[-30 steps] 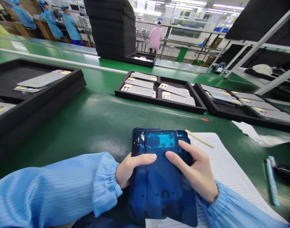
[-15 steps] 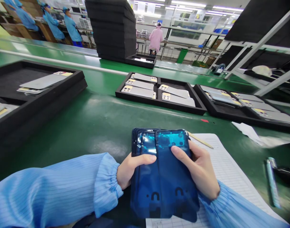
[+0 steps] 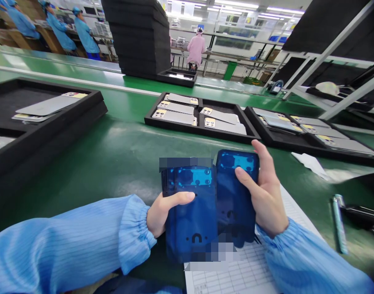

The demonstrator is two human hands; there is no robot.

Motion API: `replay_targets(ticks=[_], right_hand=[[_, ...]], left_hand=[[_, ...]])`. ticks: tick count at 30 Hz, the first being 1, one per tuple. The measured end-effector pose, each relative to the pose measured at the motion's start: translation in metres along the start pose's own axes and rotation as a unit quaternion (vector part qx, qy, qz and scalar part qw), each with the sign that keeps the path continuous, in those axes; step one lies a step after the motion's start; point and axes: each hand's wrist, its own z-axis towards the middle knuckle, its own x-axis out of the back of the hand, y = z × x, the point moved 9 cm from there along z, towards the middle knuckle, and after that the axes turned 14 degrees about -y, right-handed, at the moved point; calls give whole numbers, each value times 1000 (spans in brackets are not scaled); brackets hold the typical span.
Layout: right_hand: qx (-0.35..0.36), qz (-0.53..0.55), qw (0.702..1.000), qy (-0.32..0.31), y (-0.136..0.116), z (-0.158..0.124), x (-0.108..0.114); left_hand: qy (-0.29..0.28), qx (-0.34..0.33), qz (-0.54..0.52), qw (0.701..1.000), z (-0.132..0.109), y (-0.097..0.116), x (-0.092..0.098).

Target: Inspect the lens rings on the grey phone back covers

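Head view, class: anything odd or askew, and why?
Yes: blocky patches hide edges of the blue stack in the left hand, unlike the clearer surroundings. A white scrap lies askew on the green table.

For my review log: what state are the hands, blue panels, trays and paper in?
Left hand: gripping, thumb on top
Left blue panels: stacked, slightly fanned
Right hand: gripping, one finger extended
Right blue panel: held beside the left ones; count unclear
Left tray: partly filled, cut off by frame
Middle tray: partly filled
Right tray: partly filled
Paper: flat, partly covered
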Motion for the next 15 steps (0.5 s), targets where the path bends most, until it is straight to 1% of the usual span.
replay_targets(ticks=[4,5,9,15], right_hand=[[-29,16,996,-85,5,-3,-22],[-33,16,995,-94,5,-4,-26],[-31,18,996,-79,-1,-9,-27],[-25,3,998,-64,-5,-12,-28]], left_hand=[[-5,-16,5,1000,1,4,-2],[-3,-19,8,1000,1,5,-2],[-7,-18,25,1000,1,5,-3],[-33,-29,45,998,3,9,-10]])
